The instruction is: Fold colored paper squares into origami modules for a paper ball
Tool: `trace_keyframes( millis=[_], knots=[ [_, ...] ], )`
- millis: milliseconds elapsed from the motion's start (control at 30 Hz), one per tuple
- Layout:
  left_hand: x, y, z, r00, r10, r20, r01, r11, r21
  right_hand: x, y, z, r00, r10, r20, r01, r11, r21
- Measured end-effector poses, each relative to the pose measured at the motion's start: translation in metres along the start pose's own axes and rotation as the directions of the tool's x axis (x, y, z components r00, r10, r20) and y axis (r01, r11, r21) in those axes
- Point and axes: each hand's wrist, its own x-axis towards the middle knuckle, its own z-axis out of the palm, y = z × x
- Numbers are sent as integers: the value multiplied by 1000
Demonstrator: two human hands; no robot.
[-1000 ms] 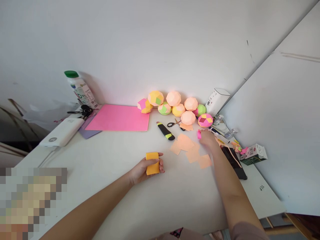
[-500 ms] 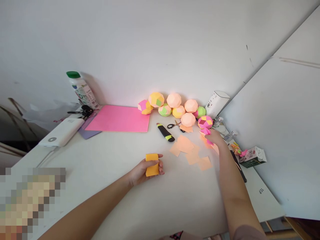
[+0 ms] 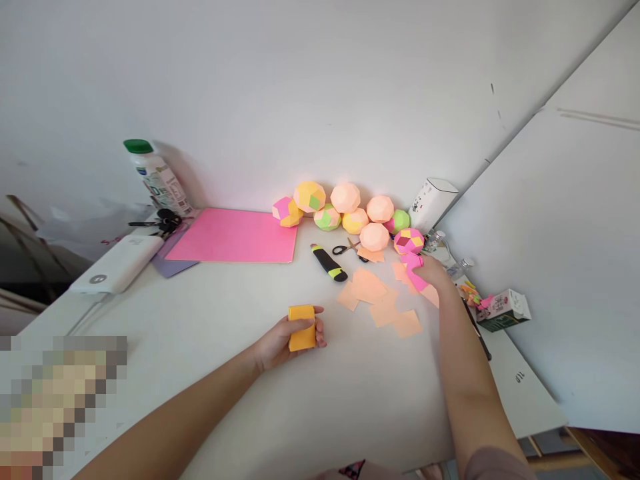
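My left hand (image 3: pixel 276 341) is closed around a small stack of folded yellow-orange paper (image 3: pixel 301 340), the thumb lying across its face above the table. Farther right and forward, my right hand (image 3: pixel 432 272) reaches among paper pieces, with its fingers on a bright pink paper piece (image 3: pixel 414 270). Its fingertips are partly hidden. Loose peach paper pieces (image 3: pixel 369 287) lie beside and below that hand. Just beyond it sits a pink and yellow faceted paper ball (image 3: pixel 409 240). Black scissors (image 3: pixel 341 250) and a black and lime utility knife (image 3: pixel 328 262) lie left of the peach pieces.
Several faceted paper balls (image 3: pixel 345 198) line the wall. A pink sheet (image 3: pixel 233 237) lies at the back left, near a green-capped bottle (image 3: pixel 155 177) and a white power bank (image 3: pixel 120 263). On the right stand a white paper tube (image 3: pixel 433 203) and a small carton (image 3: pixel 505 310).
My right hand has shifted slightly among the pink pieces, and the pink paper at its fingers now shows a broader face. The left hand keeps its hold; the view has moved a little.
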Motion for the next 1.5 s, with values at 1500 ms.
trace_keyframes(
  millis=[1500],
  knots=[
    [-11,-10,13,835,550,34,-485,704,519,-136,-122,98,609,-791,57,373,349,860]
  ],
)
